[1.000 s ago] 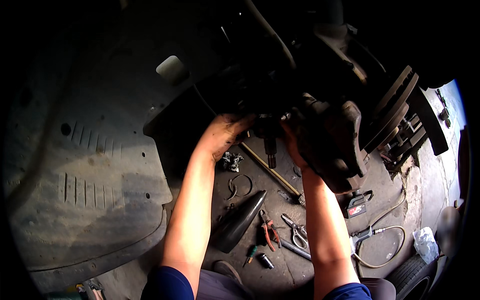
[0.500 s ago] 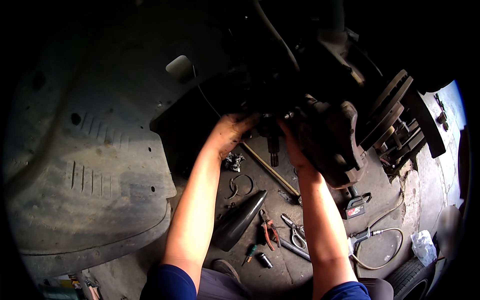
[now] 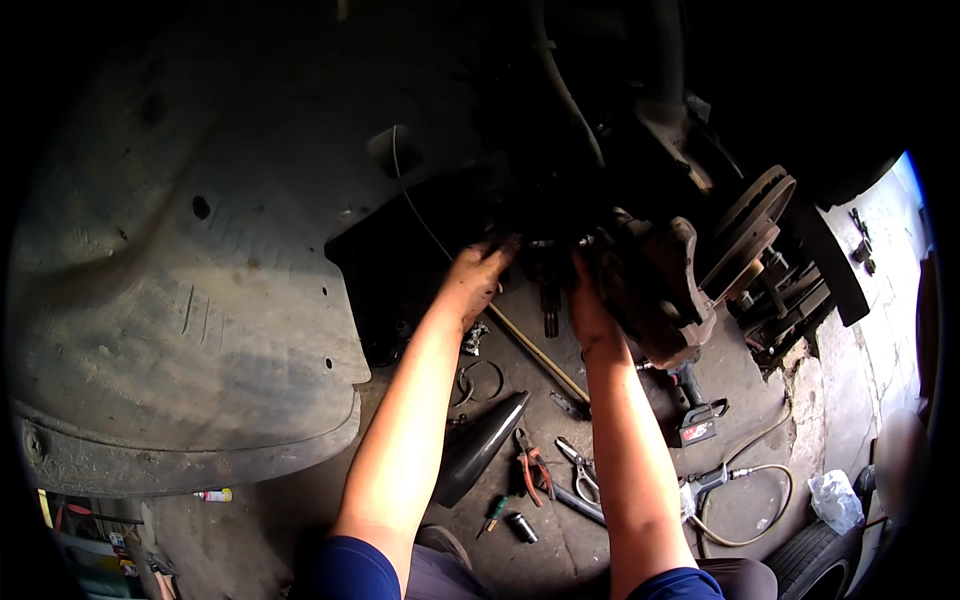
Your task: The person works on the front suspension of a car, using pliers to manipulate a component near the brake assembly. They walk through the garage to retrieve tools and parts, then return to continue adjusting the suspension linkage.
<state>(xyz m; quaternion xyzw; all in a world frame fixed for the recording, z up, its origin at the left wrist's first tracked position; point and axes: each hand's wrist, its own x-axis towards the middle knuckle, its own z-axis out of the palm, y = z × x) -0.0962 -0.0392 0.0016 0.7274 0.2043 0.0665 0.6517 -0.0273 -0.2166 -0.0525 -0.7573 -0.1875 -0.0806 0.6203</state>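
Note:
A dark splined shaft point(image 3: 551, 312) hangs down in the shadowed wheel well, between my two hands. My left hand point(image 3: 480, 275) is on its left, fingers curled up against dark parts; what they grip is lost in shadow. Close on the shaft's right is my right hand point(image 3: 588, 300), its fingers hidden in the dark behind the brake caliper point(image 3: 683, 290). A small bright metal piece point(image 3: 541, 243) shows between the fingertips of both hands. The brake disc point(image 3: 750, 215) stands tilted to the right of the caliper.
A fender liner point(image 3: 230, 370) fills the left. On the floor lie a long rod point(image 3: 535, 350), a black cone point(image 3: 482, 450), pliers point(image 3: 530, 468), scissors point(image 3: 583, 470), a screwdriver point(image 3: 494, 513), a socket point(image 3: 522, 528), a cordless tool point(image 3: 697, 410) and an air hose point(image 3: 780, 500). A tyre point(image 3: 820, 560) lies lower right.
The whole view has shifted, so the fender liner shows farther right and the brake disc farther left. Both hands stay beside the shaft, with little visible change in their grip.

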